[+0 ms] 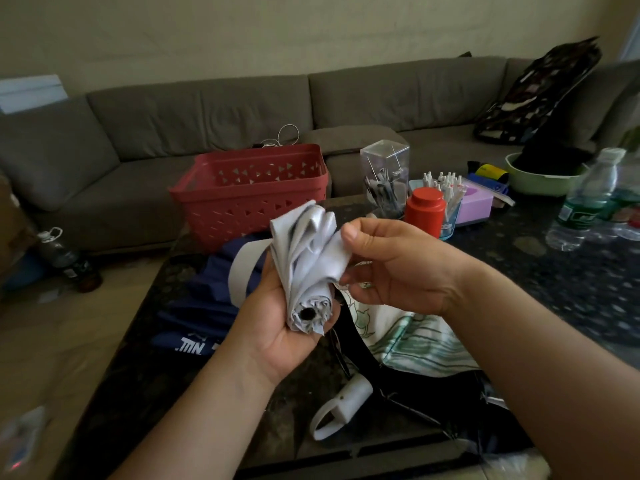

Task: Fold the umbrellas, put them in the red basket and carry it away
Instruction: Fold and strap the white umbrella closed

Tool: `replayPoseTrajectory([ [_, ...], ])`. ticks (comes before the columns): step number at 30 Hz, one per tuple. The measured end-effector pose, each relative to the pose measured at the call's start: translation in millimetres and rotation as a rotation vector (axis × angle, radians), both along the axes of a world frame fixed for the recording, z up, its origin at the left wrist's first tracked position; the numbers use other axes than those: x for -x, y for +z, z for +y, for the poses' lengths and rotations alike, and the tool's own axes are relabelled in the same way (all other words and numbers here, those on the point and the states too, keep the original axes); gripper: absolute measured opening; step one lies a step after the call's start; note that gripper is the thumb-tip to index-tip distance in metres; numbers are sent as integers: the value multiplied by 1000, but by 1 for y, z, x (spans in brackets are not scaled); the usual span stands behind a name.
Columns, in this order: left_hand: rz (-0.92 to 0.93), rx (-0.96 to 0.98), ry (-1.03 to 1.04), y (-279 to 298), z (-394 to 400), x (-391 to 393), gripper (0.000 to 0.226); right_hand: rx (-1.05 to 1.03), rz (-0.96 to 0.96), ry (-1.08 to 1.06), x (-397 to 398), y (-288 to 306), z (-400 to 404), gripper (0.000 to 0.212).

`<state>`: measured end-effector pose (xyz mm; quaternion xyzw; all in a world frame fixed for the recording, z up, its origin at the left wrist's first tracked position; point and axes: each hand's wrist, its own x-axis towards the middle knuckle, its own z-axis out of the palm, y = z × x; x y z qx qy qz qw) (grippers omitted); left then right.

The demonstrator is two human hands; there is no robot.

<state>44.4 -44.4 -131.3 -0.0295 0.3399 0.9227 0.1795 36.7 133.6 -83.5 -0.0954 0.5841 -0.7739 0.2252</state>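
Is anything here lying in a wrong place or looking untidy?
Yes. A dark bottle lies tipped on the floor beside the sofa. On the table, a navy umbrella and a patterned one sprawl unfolded. The red basket appears empty.

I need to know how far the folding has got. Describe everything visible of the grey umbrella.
The grey umbrella is a collapsed one of pale grey fabric, its folds gathered loosely, not yet wrapped tight. It is held above the table, dark tip end toward the camera. The left hand grips its lower part; the right hand pinches one flap near the top. It is not in the basket.
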Motion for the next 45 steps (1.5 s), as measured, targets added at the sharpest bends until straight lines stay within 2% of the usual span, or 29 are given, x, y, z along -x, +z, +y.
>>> replayPoseTrajectory([
  [1, 6, 20, 13, 2, 1, 0, 56, 13, 0, 24, -2, 2, 1, 25],
  [4, -16, 58, 65, 2, -1, 2, 37, -26, -14, -11, -5, 6, -1, 51],
  [5, -37, 45, 91, 3, -1, 2, 36, -51, -27, -63, -6, 5, -3, 53],
  [8, -42, -13, 148, 0, -3, 7, 41, -111, -28, -217, -10, 2, -14, 42],
  [10, -50, -6, 188, 0, -3, 8, 43, -302, 191, -334, -15, -1, -22, 44],
  [13, -62, 4, 226, 1, -2, 7, 38, -737, 729, -491, -21, -8, -33, 37],
  [15, -49, 24, 217, 4, 0, 4, 42, -798, 849, -500, -22, -12, -41, 29],
  [19, 43, 38, 195, 6, 5, 0, 47, -679, 743, -597, -16, -17, -47, 22],
  [21, 84, 55, 191, 6, 6, -2, 58, -642, 708, -619, -15, -18, -48, 22],
  [26, 159, 99, 254, 5, 9, -3, 58, -345, 511, -618, -14, -24, -62, 15],
  [30, 189, 104, 297, 6, 10, -6, 52, -390, 584, -658, -13, -25, -62, 24],
  [32, 193, 101, 285, 8, 9, -5, 51, -380, 562, -683, -12, -25, -60, 27],
  [34, 190, 65, 269, 10, 6, 1, 43, -279, 453, -686, -12, -27, -58, 31],
  [37, 172, -23, 264, 11, -1, 12, 60, -60, 255, -617, -13, -27, -62, 32],
  [39, 145, -51, 247, 11, -6, 16, 59, 12, 153, -559, -13, -30, -64, 30],
  [42, 133, -70, 248, 10, -16, 21, 41, -28, 58, -468, -14, -37, -67, 25],
  [45, 147, -63, 241, 13, -19, 19, 43, -110, 63, -486, -12, -34, -59, 24],
])
